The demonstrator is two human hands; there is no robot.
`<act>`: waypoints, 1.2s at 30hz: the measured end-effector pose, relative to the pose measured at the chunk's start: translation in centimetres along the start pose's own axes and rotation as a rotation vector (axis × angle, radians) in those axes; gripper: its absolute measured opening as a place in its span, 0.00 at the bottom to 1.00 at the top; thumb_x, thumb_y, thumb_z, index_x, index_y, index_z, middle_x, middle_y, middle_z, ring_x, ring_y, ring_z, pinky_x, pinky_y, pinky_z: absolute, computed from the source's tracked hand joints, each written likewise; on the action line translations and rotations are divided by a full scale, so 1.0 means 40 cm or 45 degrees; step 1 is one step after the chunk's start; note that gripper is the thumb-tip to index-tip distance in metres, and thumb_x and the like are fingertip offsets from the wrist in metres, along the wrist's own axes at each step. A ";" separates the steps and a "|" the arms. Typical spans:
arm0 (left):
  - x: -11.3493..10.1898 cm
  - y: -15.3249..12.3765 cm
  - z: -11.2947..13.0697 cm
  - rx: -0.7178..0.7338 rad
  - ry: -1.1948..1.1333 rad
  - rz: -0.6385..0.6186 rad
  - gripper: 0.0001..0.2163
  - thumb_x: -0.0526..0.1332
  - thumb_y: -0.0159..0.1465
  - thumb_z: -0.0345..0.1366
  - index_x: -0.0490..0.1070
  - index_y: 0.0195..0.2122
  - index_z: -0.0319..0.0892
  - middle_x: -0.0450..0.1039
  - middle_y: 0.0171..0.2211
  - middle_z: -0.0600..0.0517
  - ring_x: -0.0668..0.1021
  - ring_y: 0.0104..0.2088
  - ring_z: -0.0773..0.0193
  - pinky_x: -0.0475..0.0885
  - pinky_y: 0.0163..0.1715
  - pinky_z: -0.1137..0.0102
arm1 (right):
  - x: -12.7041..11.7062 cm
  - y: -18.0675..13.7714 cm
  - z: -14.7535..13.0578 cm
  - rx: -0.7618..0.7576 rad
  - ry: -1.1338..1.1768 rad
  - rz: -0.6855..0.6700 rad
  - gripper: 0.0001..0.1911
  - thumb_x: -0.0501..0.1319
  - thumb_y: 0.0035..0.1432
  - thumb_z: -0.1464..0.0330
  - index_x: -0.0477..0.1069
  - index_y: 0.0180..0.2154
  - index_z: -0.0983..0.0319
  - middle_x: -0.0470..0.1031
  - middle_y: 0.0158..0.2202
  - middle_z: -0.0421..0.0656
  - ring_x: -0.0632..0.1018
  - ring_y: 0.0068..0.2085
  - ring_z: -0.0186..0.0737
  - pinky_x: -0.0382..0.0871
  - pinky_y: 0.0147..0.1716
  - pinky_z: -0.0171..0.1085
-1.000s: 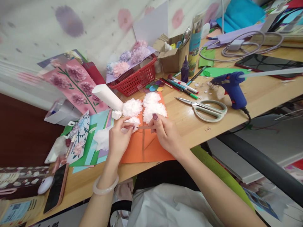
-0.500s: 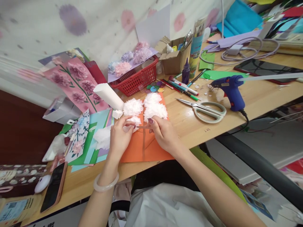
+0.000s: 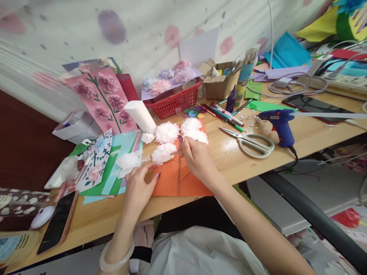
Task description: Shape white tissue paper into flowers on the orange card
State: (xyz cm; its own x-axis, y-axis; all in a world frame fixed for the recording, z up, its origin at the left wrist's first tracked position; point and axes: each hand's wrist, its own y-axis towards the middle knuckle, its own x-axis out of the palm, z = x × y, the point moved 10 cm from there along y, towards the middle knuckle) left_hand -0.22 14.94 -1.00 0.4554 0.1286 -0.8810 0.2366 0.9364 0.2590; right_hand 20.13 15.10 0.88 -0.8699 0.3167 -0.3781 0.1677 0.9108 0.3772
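My right hand (image 3: 199, 158) pinches a thin pointed stick (image 3: 174, 153) over the orange card (image 3: 166, 184). The stick's tip reaches the edge of a fluffy white paper flower (image 3: 163, 154) in the lower left of a white cluster. Other white flowers (image 3: 167, 132) sit close behind it; my right hand partly covers one of them. My left hand (image 3: 139, 188) is open at the card's left edge, thumb apart from the fingers and holding nothing. Beyond its fingertips lies crumpled thin white paper (image 3: 129, 162). A white roll (image 3: 140, 116) stands tilted behind the flowers.
A red basket (image 3: 174, 103) with pastel flowers stands at the back. Scissors (image 3: 252, 145) and a blue glue gun (image 3: 279, 124) with a cord lie to the right. Pens (image 3: 226, 114) lie behind the scissors. A phone (image 3: 59, 221) is at the front left.
My left hand has moved away from the stick, down and to the left, and its fingers have opened. My right hand keeps the stick. The lower left flower is now more exposed.
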 end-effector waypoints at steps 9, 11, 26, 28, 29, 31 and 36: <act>0.020 -0.009 -0.026 -0.034 0.104 -0.088 0.12 0.61 0.62 0.33 0.78 0.46 0.46 0.81 0.46 0.45 0.78 0.51 0.45 0.65 0.52 0.49 | -0.072 -0.018 0.013 0.123 0.154 0.244 0.33 0.43 0.70 0.48 0.68 0.22 0.59 0.72 0.19 0.40 0.74 0.24 0.37 0.62 0.27 0.36; 0.021 -0.011 -0.024 -0.028 0.103 -0.100 0.12 0.61 0.62 0.33 0.78 0.47 0.46 0.81 0.46 0.45 0.77 0.51 0.46 0.66 0.51 0.49 | -0.094 -0.040 0.027 0.179 0.215 0.308 0.34 0.44 0.69 0.47 0.68 0.21 0.59 0.73 0.19 0.41 0.74 0.24 0.37 0.64 0.27 0.36; -0.175 0.117 -0.228 -0.236 0.122 0.144 0.11 0.59 0.60 0.39 0.78 0.40 0.44 0.81 0.43 0.45 0.78 0.49 0.46 0.68 0.53 0.53 | -0.085 -0.113 0.197 0.571 0.799 0.410 0.32 0.52 0.62 0.45 0.68 0.17 0.60 0.64 0.14 0.38 0.64 0.17 0.32 0.57 0.19 0.34; -0.151 0.155 -0.232 -0.210 0.178 0.026 0.12 0.59 0.59 0.38 0.77 0.42 0.44 0.79 0.50 0.43 0.75 0.54 0.43 0.65 0.55 0.50 | -0.080 -0.114 0.200 0.578 0.791 0.387 0.32 0.52 0.62 0.44 0.69 0.18 0.60 0.64 0.14 0.38 0.64 0.17 0.32 0.57 0.19 0.34; -0.141 0.168 -0.232 -0.207 0.193 -0.009 0.11 0.59 0.59 0.37 0.77 0.41 0.44 0.78 0.51 0.43 0.74 0.55 0.42 0.64 0.55 0.48 | -0.078 -0.115 0.202 0.590 0.783 0.382 0.32 0.52 0.62 0.44 0.69 0.18 0.60 0.64 0.14 0.38 0.64 0.17 0.32 0.57 0.19 0.34; -0.128 0.185 -0.233 -0.206 0.188 -0.039 0.08 0.59 0.58 0.36 0.77 0.36 0.44 0.78 0.50 0.43 0.73 0.56 0.41 0.62 0.56 0.46 | -0.075 -0.118 0.205 0.614 0.776 0.375 0.33 0.52 0.61 0.43 0.69 0.18 0.60 0.63 0.13 0.38 0.64 0.17 0.32 0.58 0.19 0.34; -0.129 0.185 -0.231 -0.182 0.097 -0.038 0.06 0.56 0.60 0.39 0.71 0.31 0.45 0.78 0.51 0.44 0.73 0.56 0.45 0.62 0.57 0.48 | -0.075 -0.118 0.197 0.598 0.792 0.372 0.33 0.53 0.59 0.41 0.68 0.17 0.60 0.64 0.14 0.39 0.65 0.17 0.32 0.58 0.19 0.34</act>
State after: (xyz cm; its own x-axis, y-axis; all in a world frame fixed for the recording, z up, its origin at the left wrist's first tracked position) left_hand -8.77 24.21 1.79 0.3819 0.1191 -0.9165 0.1222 0.9765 0.1778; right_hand 25.62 11.94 -6.44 -0.8357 0.4792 0.2684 0.4830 0.8738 -0.0562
